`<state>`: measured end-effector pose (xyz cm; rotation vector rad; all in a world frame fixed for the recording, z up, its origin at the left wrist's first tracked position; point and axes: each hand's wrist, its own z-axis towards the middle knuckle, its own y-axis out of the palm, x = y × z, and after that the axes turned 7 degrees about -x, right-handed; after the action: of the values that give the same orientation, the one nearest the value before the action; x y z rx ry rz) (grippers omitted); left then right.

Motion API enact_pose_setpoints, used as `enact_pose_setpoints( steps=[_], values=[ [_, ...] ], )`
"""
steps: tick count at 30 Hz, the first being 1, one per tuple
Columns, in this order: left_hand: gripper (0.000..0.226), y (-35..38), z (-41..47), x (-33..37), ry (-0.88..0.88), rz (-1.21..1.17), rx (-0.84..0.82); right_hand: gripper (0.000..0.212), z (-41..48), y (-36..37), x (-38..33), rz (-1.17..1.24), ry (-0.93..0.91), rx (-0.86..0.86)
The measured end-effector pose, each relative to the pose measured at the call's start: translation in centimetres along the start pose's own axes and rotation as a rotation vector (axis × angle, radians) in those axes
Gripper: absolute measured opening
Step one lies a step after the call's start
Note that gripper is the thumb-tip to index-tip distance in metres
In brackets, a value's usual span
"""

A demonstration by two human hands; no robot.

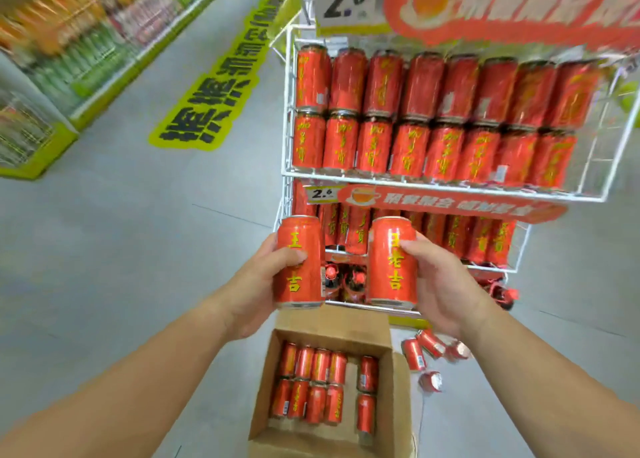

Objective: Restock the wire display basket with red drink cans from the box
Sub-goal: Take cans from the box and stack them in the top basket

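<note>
My left hand (258, 281) grips an upright red drink can (300, 250) with yellow lettering. My right hand (440, 284) grips a second upright red can (391, 267). Both cans are held side by side in front of the lower tiers of the white wire display basket (443, 188). Its upper tier holds two stacked rows of red cans (433, 118). Below my hands an open cardboard box (398, 398) stands on the floor with several red cans (311, 385) lying in it and a gap near its right side.
Several loose red cans (429, 350) lie on the grey floor right of the box. A price sign (346, 2) and red banner (450, 201) hang on the rack. Stocked shelves (69, 49) line the aisle at left, beside a yellow floor sticker (221, 77).
</note>
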<state>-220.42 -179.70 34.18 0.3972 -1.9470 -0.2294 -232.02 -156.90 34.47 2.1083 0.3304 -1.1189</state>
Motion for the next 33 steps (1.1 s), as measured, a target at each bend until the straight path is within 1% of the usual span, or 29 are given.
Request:
enact_pose_setpoints(
  steps=[2, 6, 9, 14, 16, 19, 21, 26, 28, 30, 32, 33],
  values=[
    [0.070, 1.7, -1.0, 2.9, 0.040, 0.054, -0.024, 0.060, -1.4, 1.5, -2.4, -0.066, -0.043, 0.005],
    [0.061, 4.6, -2.7, 8.5, 0.102, 0.142, -0.043, 0.064, -3.9, 4.5, -7.6, -0.167, -0.127, 0.057],
    [0.048, 6.5, -3.6, 12.7, 0.171, 0.195, -0.049, 0.068, -5.7, 6.6, -11.4, -0.191, -0.202, 0.079],
    [0.045, 9.1, -4.2, 19.5, 0.264, 0.274, -0.071, 0.062, -8.3, 9.0, -17.3, -0.266, -0.317, 0.122],
    [0.050, 10.2, -4.1, 22.2, 0.299, 0.303, -0.071, 0.066, -8.8, 9.3, -19.7, -0.292, -0.358, 0.135],
    [0.066, 12.3, -3.5, 26.0, 0.370, 0.339, -0.039, 0.074, -9.2, 9.0, -23.6, -0.301, -0.415, 0.158],
    [0.068, 13.9, -3.0, 28.2, 0.411, 0.360, -0.021, 0.077, -9.2, 8.4, -26.2, -0.310, -0.443, 0.161],
    [0.059, 17.6, -0.4, 32.3, 0.531, 0.398, 0.036, 0.062, -8.1, 5.5, -32.7, -0.336, -0.512, 0.133],
    [0.057, 19.2, 1.4, 33.9, 0.565, 0.414, 0.082, 0.055, -7.4, 4.0, -35.5, -0.347, -0.546, 0.146],
    [0.066, 20.8, 3.8, 35.5, 0.585, 0.412, 0.111, 0.057, -6.5, 2.2, -38.3, -0.352, -0.567, 0.177],
    [0.083, 22.8, 6.2, 37.1, 0.600, 0.396, 0.147, 0.066, -5.7, 0.5, -40.9, -0.364, -0.577, 0.204],
    [0.085, 23.7, 7.5, 37.8, 0.605, 0.396, 0.169, 0.068, -5.3, -0.4, -42.0, -0.371, -0.582, 0.218]
  ],
)
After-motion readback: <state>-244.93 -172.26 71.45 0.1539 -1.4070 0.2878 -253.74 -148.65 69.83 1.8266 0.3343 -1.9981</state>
